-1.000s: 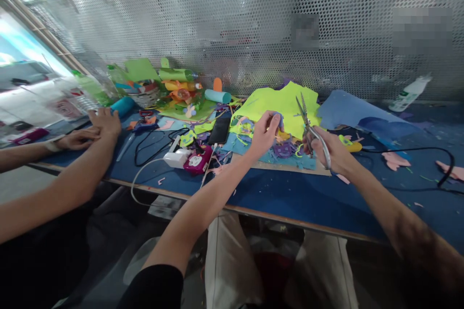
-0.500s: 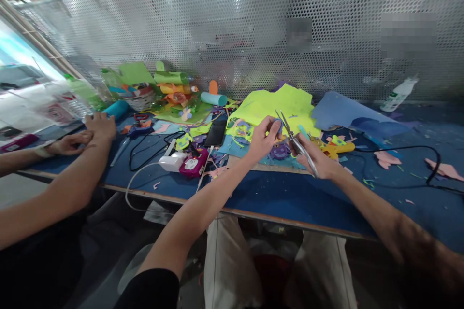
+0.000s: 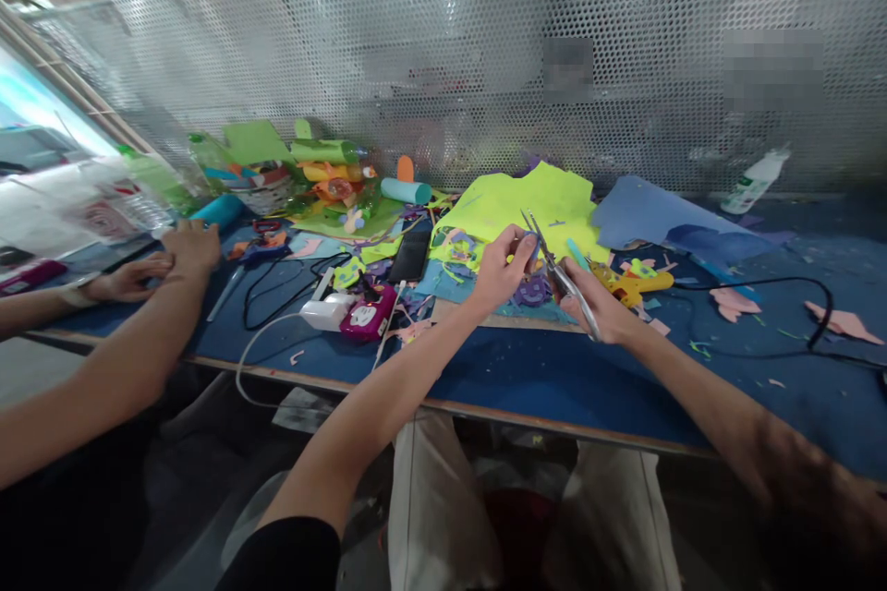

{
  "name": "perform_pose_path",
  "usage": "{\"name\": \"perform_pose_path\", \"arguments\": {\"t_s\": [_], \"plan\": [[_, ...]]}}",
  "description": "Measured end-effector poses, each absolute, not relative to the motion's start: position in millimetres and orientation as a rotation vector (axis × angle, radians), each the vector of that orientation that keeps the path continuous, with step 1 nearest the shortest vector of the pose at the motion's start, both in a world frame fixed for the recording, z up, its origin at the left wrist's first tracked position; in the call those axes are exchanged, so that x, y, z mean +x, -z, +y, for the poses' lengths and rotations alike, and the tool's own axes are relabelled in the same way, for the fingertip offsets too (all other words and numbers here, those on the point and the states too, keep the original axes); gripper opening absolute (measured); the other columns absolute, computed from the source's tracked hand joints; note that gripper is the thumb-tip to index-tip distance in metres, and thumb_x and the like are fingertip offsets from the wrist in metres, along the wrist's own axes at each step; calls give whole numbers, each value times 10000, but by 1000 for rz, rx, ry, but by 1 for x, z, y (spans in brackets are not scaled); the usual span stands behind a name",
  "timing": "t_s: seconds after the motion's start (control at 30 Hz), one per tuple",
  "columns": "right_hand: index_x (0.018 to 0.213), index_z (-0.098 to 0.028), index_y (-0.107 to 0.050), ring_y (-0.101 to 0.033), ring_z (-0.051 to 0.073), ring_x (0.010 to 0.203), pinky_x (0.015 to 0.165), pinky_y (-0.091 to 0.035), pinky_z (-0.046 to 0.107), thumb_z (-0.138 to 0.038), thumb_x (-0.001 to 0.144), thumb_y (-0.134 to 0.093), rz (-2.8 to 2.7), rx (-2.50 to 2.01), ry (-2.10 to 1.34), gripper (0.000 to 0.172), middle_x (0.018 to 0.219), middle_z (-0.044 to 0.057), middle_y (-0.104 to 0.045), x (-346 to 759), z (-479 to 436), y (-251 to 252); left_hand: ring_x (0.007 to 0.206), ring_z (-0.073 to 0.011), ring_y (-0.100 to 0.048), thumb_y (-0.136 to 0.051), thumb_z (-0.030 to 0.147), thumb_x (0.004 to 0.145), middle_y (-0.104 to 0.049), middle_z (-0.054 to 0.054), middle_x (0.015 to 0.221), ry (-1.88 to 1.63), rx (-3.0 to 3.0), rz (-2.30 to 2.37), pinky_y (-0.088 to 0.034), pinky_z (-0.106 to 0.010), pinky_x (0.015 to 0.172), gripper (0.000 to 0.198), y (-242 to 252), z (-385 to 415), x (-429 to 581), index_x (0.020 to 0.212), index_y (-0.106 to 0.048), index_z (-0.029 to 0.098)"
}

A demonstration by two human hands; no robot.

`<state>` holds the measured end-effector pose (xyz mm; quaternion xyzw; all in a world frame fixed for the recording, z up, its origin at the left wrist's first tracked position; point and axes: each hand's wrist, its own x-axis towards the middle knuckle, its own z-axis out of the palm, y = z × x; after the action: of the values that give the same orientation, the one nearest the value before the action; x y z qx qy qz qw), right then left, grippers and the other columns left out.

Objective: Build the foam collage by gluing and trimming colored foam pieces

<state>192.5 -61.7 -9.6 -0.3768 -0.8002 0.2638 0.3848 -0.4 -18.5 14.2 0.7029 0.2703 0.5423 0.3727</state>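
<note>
Your left hand (image 3: 500, 268) pinches a small blue scrap (image 3: 532, 243) above the bench (image 3: 527, 369), centre, near the yellow-green sheet (image 3: 547, 199). Your right hand (image 3: 597, 303) is closed on scissors (image 3: 554, 263), blades slightly parted at the scrap. Co-worker's hands (image 3: 163, 260) rest far left.

We see a blue tabletop (image 3: 527, 379) littered with paper scraps, backed by a perforated metal screen (image 3: 443, 65). A black phone (image 3: 410, 256) lies near a pink gadget (image 3: 363, 318) and a white charger (image 3: 320, 312) with a trailing cable. A teal roll (image 3: 406, 191) and green bottles (image 3: 325, 150) sit further back. A white bottle (image 3: 752, 181) lies far right. Another person's hands (image 3: 163, 260) rest at the left.
</note>
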Motion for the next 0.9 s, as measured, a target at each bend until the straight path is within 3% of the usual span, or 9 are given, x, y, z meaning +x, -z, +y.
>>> {"name": "perform_pose_path", "arguments": {"t_s": [0.23, 0.7, 0.9], "plan": [[897, -278, -412, -437, 187, 633, 572, -437, 369, -847, 804, -364, -2055, -921, -676, 578, 793, -2, -488, 191, -63, 7, 502, -84, -440, -525, 569, 1004, -506, 50, 576, -1405, 1796, 694, -344, -243, 512, 409, -14, -18, -1, 822, -499, 203], [904, -295, -457, -516, 215, 614, 536, -451, 392, -847, 785, -404, -1962, -884, -774, 567, 816, 33, -556, 191, -63, 20, 513, -85, -457, -575, 600, 967, -506, 54, 570, -1351, 1672, 591, -378, -231, 527, 424, -15, -18, 2, 841, -508, 201], [840, -262, -447, -444, 167, 546, 508, -391, 347, -835, 807, -395, -2005, -892, -643, 577, 705, 0, -524, 189, -67, 8, 523, -80, -458, -568, 590, 976, -500, 49, 574, -1334, 1689, 560, -380, -220, 529, 435, -18, -19, 0, 814, -496, 192]]}}
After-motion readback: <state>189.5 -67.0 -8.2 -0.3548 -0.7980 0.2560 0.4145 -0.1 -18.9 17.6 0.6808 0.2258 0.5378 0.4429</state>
